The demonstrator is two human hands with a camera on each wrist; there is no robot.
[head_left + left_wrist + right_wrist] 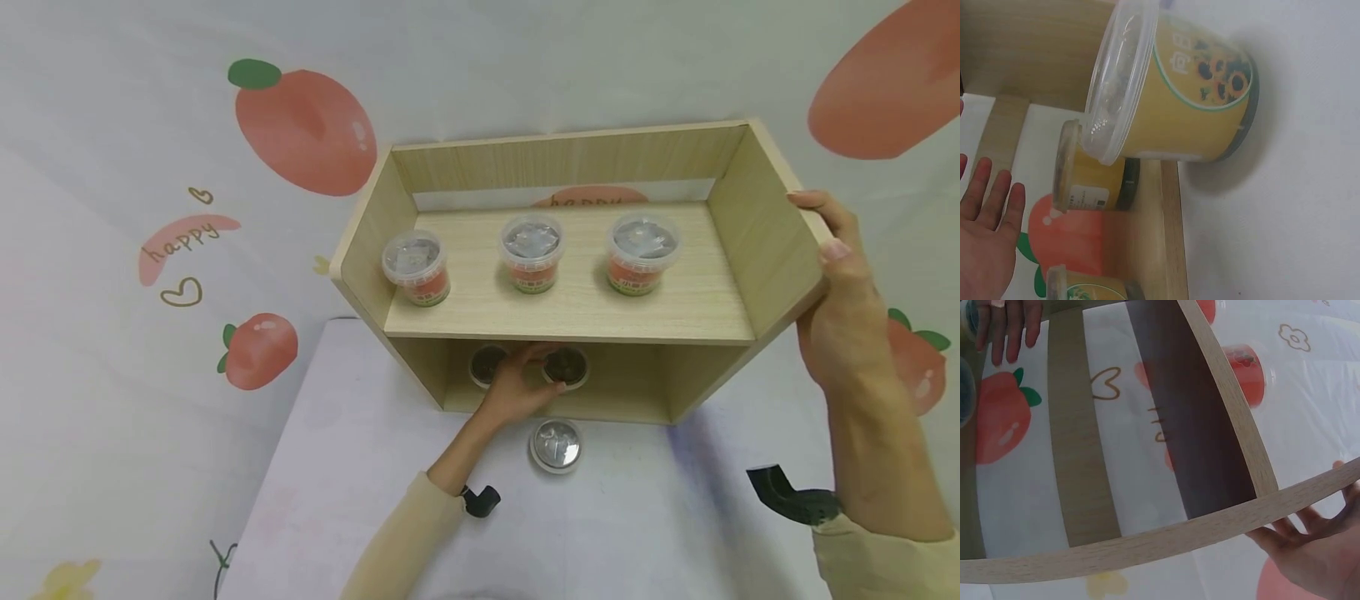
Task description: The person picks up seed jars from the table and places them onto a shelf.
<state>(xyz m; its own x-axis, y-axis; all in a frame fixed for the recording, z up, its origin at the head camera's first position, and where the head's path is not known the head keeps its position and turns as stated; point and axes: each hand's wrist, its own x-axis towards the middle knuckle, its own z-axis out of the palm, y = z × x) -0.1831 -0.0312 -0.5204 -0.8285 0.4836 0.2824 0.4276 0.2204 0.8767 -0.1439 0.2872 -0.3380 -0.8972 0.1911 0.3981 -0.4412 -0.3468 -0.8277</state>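
My left hand [516, 390] reaches into the lower compartment of a small wooden shelf [570, 312], over a lidded plastic cup [566, 367]. In the left wrist view its straight fingers [992, 199] hang above the yellow-labelled cups, and nothing sits in its grasp. Another lidded cup [487, 364] stands to the left, partly behind that hand. In front of the shelf, a third yellow cup [557, 446] with sunflower print rests on the white surface. My right hand [851, 308] grips the edge of the right side panel [783, 225], thumb in front.
Three clear-lidded cups with red labels, the left [427, 279], middle [532, 254] and right [642, 254], stand on the upper board. Behind the shelf hangs a white cloth [525, 67] with printed red fruit. Black curved pieces [795, 496] sit at both wrists.
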